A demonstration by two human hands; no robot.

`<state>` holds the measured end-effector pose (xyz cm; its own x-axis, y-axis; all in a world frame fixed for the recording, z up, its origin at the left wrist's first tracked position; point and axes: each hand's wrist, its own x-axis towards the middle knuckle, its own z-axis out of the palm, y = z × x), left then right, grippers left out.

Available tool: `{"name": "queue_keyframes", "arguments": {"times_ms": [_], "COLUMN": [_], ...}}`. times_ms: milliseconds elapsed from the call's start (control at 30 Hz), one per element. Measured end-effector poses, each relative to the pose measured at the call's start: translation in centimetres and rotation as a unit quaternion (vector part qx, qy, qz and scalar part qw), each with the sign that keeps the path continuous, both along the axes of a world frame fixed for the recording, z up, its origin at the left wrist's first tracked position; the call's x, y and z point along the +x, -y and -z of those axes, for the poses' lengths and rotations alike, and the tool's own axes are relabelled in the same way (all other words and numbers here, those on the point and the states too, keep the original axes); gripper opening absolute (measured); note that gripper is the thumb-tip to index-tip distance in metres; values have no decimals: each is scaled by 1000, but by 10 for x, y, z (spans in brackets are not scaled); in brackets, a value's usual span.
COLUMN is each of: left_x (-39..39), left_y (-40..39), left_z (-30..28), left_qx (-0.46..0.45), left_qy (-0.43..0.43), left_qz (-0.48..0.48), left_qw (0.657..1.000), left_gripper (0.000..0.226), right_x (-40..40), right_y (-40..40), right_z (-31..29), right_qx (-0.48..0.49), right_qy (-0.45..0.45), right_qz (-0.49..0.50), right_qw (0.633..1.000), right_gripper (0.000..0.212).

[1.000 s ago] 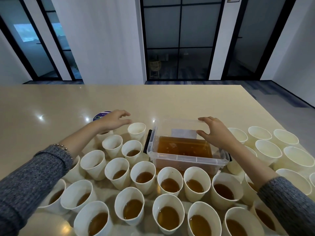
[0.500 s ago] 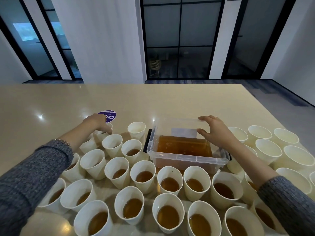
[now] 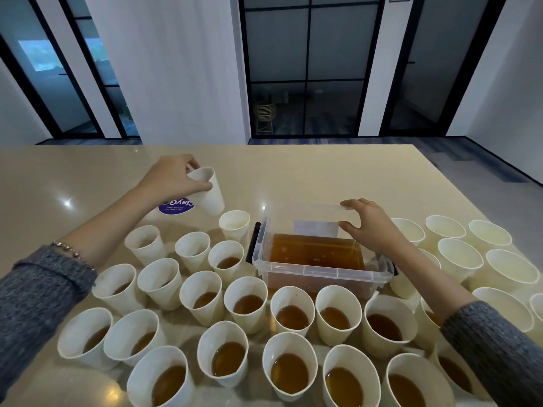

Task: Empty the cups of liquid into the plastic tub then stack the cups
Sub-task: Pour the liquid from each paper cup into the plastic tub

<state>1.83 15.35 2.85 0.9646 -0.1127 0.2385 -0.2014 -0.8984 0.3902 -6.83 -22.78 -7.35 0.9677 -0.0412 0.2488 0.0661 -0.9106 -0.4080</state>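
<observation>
Left forearm in a grey knit sleeve (image 3: pixel 38 292), beaded bracelet (image 3: pixel 72 252) at the wrist. Left hand (image 3: pixel 173 179) raised above the table (image 3: pixel 308 171), fingers wrapped round the rim end of a white paper cup (image 3: pixel 208 192). Cup held clear of the table, tilted, mouth toward the hand; contents not visible.

Just below that hand: a round purple sticker (image 3: pixel 174 207) flat on the table, partly hidden by the lifted cup.

Below and right of the left hand: a cluster of upright cups. The nearest one (image 3: pixel 234 226) looks empty; the cups farther toward the camera (image 3: pixel 227 358) hold amber liquid, in rows crossing under both forearms.

Between the hands, nearer the right: clear plastic tub (image 3: pixel 323 271) with black side handles, standing on the table and partly filled with the same amber liquid. A white label shows on its far wall.

Right hand (image 3: pixel 368 226) over the tub's far right corner, fingers spread and curved, fingertips at the far rim, thumb lower; it rests on or steadies the rim, gripping nothing else. A ring on one finger.

Right of the right hand: a group of cups (image 3: pixel 459 259), upright, close together; insides look pale and empty.
</observation>
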Motion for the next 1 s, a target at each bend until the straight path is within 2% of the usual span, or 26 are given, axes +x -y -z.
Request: {"name": "queue_keyframes", "arguments": {"times_ms": [167,367,467,633,733,867,1000], "left_x": [-27,-48,-53,-64,-68,-65,-61], "left_y": [38,72,82,96,102,105,111], "left_z": [-16,-4,9,41,70,86,78], "left_qx": [-76,-89,-120,-245,-291,-240,-152], "left_qy": [15,-1,9,40,3,-7,26], "left_qz": [89,160,165,148,150,176,230], "left_qw": [993,983,979,957,945,955,961], "left_gripper": [44,49,59,95,96,70,70], "right_x": [1,0,0,0,-1,-1,-1], "right_y": [1,2,2,1,1,1,3], "right_z": [0,1,0,0,-1,-1,-1], "right_qx": [3,8,9,14,16,20,22], "right_qy": [-3,0,0,1,1,1,4], "right_qz": [2,0,1,1,1,-3,-3], "right_qw": [1000,1000,1000,1000,1000,1000,1000], "right_gripper": [49,49,49,48,48,48,47]}}
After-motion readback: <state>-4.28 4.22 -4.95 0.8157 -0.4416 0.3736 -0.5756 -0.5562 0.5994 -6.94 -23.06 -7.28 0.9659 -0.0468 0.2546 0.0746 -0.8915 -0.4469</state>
